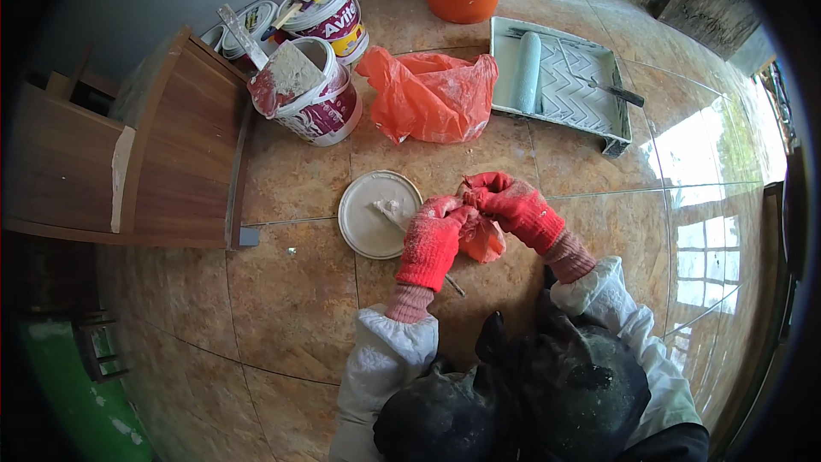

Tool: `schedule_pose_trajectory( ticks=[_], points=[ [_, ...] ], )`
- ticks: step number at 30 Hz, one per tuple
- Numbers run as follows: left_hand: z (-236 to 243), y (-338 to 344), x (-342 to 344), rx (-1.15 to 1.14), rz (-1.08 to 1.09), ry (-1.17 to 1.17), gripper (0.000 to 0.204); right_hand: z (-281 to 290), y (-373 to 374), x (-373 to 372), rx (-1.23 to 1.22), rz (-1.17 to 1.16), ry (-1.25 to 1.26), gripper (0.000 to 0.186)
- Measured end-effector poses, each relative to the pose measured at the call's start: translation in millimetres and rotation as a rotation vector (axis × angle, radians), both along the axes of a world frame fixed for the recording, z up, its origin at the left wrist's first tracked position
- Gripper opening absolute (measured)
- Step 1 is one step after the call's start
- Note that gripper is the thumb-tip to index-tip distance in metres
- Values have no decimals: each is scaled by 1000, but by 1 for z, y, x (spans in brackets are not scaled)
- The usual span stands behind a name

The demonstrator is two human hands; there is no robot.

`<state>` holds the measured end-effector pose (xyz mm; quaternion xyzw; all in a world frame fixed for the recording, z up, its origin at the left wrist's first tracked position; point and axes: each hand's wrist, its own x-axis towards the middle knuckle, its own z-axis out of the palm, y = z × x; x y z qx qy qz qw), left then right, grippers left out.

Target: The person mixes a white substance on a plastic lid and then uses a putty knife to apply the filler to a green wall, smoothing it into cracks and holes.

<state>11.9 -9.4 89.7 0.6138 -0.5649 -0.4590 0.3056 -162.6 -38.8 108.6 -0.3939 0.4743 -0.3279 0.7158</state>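
My left hand (432,239) and my right hand (511,212), both in dusty red gloves, meet near the centre with fingers closed on the gathered top of a small red plastic bag (483,241), whose lower part hangs between them. Just left of my left hand lies a round pale lid (366,222) with a whitish-smeared tool across it. A thin rod end shows below my left glove; whether it belongs to that tool I cannot tell.
Paint buckets (320,119) with a scraper and brush stand beside a wooden cabinet (184,154). Beyond my hands are a larger red plastic bag (428,94), an orange bucket (457,0) and a roller tray (609,120) holding a pale roller (528,73) on the tiled floor (291,282).
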Motion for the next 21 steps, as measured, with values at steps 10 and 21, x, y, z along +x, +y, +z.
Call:
schedule_pose_trajectory(
  ticks=[10, 21],
  points=[
    [-8, 6, -13, 5, 248, 577, 31, 0, 2, 8, -42, -56, 90, 33],
    [-7, 2, -5, 15, 166, 406, 27, 44, -8, 6, -812, 323, 636, 45]
  ],
)
